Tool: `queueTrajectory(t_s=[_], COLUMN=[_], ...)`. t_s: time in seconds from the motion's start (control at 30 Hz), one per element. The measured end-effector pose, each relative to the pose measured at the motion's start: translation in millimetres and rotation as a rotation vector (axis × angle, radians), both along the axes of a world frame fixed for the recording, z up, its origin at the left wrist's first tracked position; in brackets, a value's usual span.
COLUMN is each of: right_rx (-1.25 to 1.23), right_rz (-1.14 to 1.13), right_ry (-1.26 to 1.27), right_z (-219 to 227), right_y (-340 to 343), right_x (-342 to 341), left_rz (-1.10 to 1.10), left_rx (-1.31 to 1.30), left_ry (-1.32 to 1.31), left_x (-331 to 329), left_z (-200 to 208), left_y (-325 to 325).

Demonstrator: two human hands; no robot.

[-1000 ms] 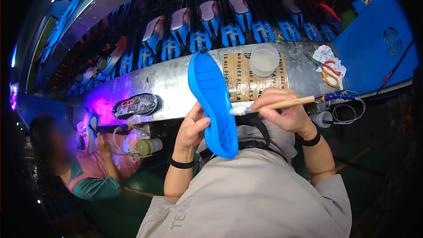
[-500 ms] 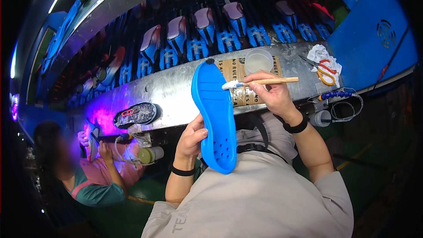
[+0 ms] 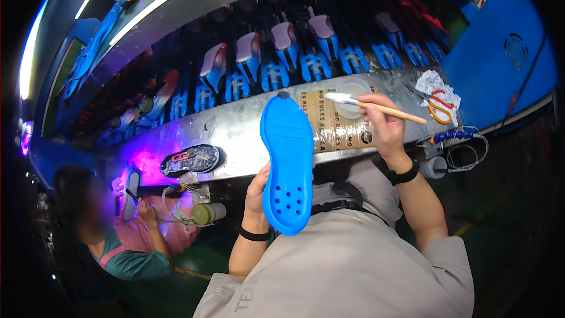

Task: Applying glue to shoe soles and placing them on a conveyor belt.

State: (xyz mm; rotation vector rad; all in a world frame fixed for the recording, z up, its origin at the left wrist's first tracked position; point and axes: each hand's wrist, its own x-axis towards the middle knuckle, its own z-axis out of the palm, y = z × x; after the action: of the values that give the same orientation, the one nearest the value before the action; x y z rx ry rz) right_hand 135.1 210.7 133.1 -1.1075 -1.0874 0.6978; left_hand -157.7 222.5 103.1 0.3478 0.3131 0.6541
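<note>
Our left hand (image 3: 257, 191) has its fingers closed around the edge of a smooth blue shoe sole (image 3: 288, 162), moulded with a cluster of round holes at the end nearest us. Our right hand (image 3: 385, 126) pinches a wooden-handled brush (image 3: 376, 106); its white bristles sit just past our fingers over a round translucent cup (image 3: 353, 91), contents unclear, on the metal surface (image 3: 235, 132). Beneath lies taped brown cardboard (image 3: 332, 126).

head cam | worn high, looks down and forward | hands close | metal bench (image 3: 235, 132) beyond
</note>
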Motion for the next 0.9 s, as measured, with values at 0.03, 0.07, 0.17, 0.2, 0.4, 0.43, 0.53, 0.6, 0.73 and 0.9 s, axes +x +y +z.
queueTrajectory(t_s=[0.03, 0.07, 0.17, 0.2, 0.4, 0.43, 0.53, 0.6, 0.73, 0.9], right_rx=[0.016, 0.018, -0.006, -0.058, -0.175, -0.161, -0.128, -0.110, -0.076, -0.040], right_rz=[-0.075, -0.131, -0.343, -0.398, -0.595, -0.593, -0.565, -0.555, -0.527, -0.551], right_ry=[0.015, -0.004, -0.134, -0.240, -0.465, -0.458, -0.606, -0.610, -0.579, -0.607], right_z=[-4.3, -10.7, -34.9, -48.2, -107.3, -106.7, -104.5, -104.8, -99.6, -101.2], right_y=[0.5, -0.8, -8.6, -14.8, -41.6, -38.1, -36.7, -35.1, -33.0, -34.6], right_x=[7.2, 15.5, 49.5, 67.0, 103.9, 104.5, 100.6, 103.6, 102.7, 107.4], left_rz=[0.013, 0.084, 0.207, 0.204, 0.212, 0.194, 0.157, 0.137, 0.047, -0.012], left_rx=[0.021, -0.065, -0.225, -0.211, -0.197, -0.158, -0.077, -0.027, -0.033, -0.002], left_ry=[0.001, -0.060, -0.174, -0.181, -0.129, -0.138, -0.183, -0.291, -0.569, -0.688], left_x=[0.1, -0.7, -3.0, -6.9, -19.6, -21.2, -25.3, -28.5, -24.7, -7.9], left_z=[2.2, 3.8, -13.1, -22.0, -28.2, -28.5, -9.2, 5.4, 29.5, 41.9], left_y=[3.4, 7.6, 19.0, 16.3, -5.2, -5.5, -3.7, 0.1, 3.3, -3.5])
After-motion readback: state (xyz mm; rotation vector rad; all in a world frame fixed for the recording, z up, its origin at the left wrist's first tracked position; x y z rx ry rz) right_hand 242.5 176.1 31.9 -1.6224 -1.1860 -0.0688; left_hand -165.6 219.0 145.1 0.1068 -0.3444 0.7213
